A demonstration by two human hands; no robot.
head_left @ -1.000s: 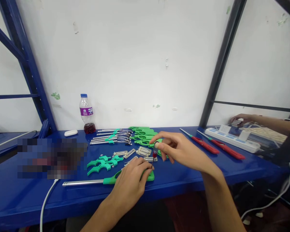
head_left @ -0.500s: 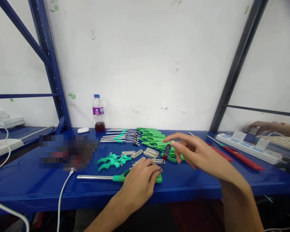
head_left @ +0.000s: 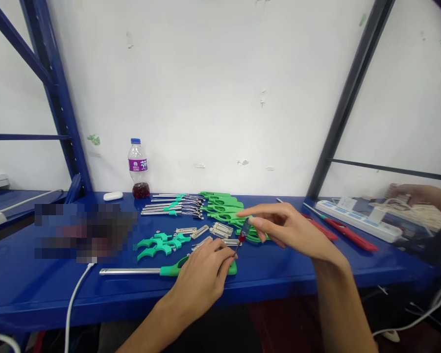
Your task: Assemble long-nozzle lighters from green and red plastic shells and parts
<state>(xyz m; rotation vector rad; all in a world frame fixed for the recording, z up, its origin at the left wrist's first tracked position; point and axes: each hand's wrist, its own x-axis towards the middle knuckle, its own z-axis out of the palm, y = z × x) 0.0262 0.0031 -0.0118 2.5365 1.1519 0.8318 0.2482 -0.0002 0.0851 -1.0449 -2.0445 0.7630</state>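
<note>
My left hand (head_left: 206,269) is closed over the handle of a green lighter-like tool (head_left: 167,270), which lies near the table's front edge with its metal tube pointing left. A small screwdriver (head_left: 244,230) with a clear and red handle stands tilted, its tip down by my left fingertips at the green handle. My right hand (head_left: 282,228) has its fingers on top of the screwdriver's handle. Behind the hands lie green handle shells (head_left: 222,202), metal tubes with wires (head_left: 165,206), teal clips (head_left: 163,243) and clear plastic parts (head_left: 220,229).
A bottle (head_left: 137,169) and a white case (head_left: 113,196) stand at the back left. Two red tools (head_left: 349,234) and a power strip (head_left: 358,220) lie on the right. Another person's hand (head_left: 411,192) is at the far right. A white cable (head_left: 73,299) crosses the left front edge.
The whole view has shifted, so the table's things appear further left. Both hands keep nearly the same pose around the tool and the screwdriver.
</note>
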